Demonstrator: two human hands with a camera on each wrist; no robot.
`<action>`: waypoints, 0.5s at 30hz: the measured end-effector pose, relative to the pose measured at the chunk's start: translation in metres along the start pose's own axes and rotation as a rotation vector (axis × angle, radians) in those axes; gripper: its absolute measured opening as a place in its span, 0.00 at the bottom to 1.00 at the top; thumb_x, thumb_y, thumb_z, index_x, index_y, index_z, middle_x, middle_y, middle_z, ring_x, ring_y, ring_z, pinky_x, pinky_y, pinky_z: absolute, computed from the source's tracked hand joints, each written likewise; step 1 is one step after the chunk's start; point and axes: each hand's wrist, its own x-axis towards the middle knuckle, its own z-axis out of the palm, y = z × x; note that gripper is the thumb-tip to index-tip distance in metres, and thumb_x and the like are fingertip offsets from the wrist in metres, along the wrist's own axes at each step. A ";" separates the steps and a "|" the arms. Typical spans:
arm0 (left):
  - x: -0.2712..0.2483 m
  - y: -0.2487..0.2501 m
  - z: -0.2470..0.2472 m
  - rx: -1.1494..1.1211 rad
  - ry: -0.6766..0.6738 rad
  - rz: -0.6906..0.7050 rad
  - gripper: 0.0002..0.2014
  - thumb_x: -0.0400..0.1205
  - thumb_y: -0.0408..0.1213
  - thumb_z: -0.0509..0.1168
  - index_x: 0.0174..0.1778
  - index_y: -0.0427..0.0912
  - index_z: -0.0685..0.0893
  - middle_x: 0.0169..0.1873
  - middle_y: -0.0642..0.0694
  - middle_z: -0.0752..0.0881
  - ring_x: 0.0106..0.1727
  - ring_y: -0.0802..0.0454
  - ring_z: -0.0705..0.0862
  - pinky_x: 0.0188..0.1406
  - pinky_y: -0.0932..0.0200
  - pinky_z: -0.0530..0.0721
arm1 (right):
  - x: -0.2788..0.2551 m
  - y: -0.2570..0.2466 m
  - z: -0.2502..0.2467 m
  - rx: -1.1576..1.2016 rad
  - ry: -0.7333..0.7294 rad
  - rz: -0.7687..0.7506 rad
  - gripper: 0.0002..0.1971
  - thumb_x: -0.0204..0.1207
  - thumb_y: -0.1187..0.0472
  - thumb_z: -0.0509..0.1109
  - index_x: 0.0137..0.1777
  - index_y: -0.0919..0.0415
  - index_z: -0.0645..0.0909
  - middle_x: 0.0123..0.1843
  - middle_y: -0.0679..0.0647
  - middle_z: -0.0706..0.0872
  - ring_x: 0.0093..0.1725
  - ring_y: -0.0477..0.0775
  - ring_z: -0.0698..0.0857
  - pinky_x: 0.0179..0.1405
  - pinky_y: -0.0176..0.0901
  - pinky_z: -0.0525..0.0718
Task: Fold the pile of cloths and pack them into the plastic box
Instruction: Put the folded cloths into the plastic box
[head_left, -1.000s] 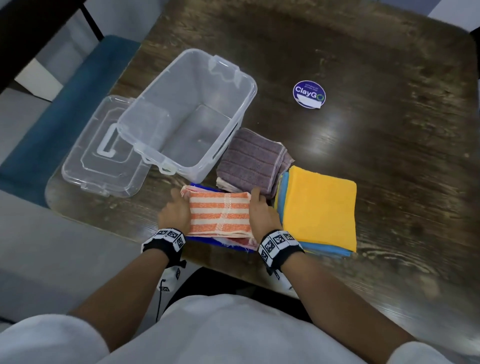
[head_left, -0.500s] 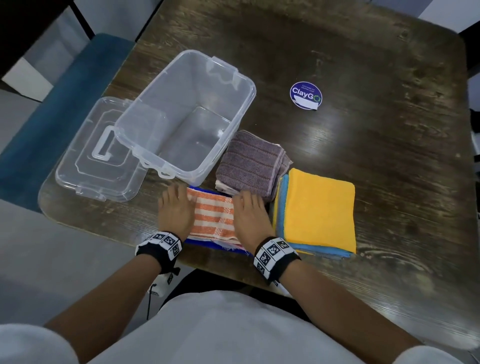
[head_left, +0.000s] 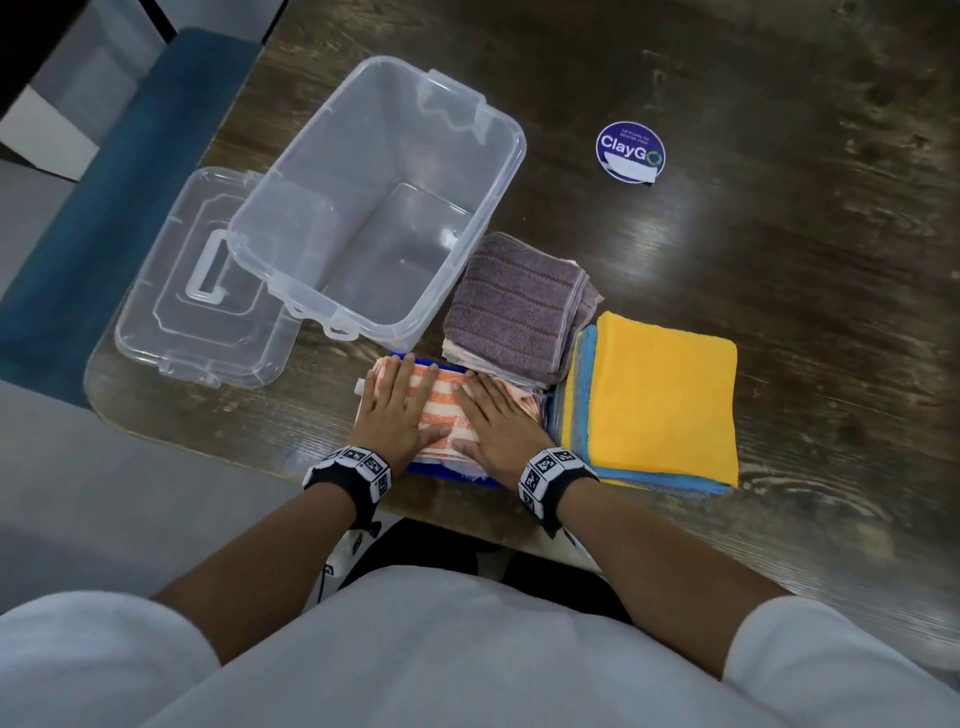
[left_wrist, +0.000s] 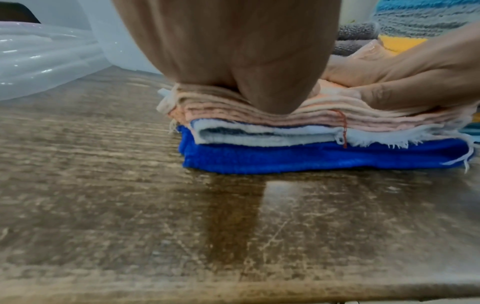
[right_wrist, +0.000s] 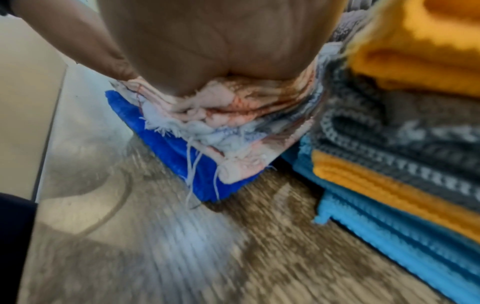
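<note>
A folded orange-and-white striped cloth (head_left: 445, 410) tops a small stack with a royal-blue cloth (left_wrist: 311, 156) at the bottom, near the table's front edge. My left hand (head_left: 397, 410) lies flat on the stack's left half, fingers straight. My right hand (head_left: 493, 415) presses flat on its right half. Behind the stack sits a folded purple-grey striped cloth (head_left: 511, 306). To the right lies a pile topped by a yellow cloth (head_left: 665, 400) over light-blue ones (right_wrist: 389, 236). The clear plastic box (head_left: 498, 171) stands empty at the back left.
The box's clear lid (head_left: 171, 322) lies flat left of the box, at the table corner. A round blue sticker (head_left: 629, 151) is on the dark wooden table (head_left: 779, 234) behind the piles. A blue bench (head_left: 104, 208) runs along the left.
Both hands moved from gripping the ends of the striped cloth onto its top and now press it flat. The cloth looks flatter on the stack.
</note>
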 end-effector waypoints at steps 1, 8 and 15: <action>0.001 0.001 -0.001 -0.013 0.000 0.004 0.44 0.81 0.75 0.34 0.88 0.49 0.50 0.86 0.33 0.58 0.87 0.33 0.57 0.83 0.28 0.56 | 0.001 0.001 0.002 -0.005 -0.008 0.007 0.40 0.88 0.38 0.51 0.90 0.59 0.41 0.91 0.59 0.39 0.89 0.58 0.40 0.86 0.50 0.34; 0.003 0.007 -0.009 0.003 -0.090 -0.048 0.45 0.80 0.75 0.36 0.88 0.49 0.52 0.86 0.34 0.59 0.86 0.33 0.59 0.80 0.25 0.60 | 0.002 -0.006 -0.006 0.041 -0.084 0.070 0.40 0.88 0.39 0.51 0.90 0.56 0.37 0.90 0.58 0.34 0.89 0.58 0.36 0.88 0.55 0.38; 0.021 0.032 -0.081 0.071 -0.208 -0.117 0.27 0.88 0.52 0.58 0.83 0.48 0.66 0.81 0.39 0.70 0.81 0.38 0.69 0.82 0.37 0.61 | 0.011 -0.020 -0.052 0.137 -0.053 0.073 0.32 0.85 0.55 0.66 0.85 0.61 0.62 0.84 0.65 0.66 0.83 0.65 0.65 0.83 0.54 0.61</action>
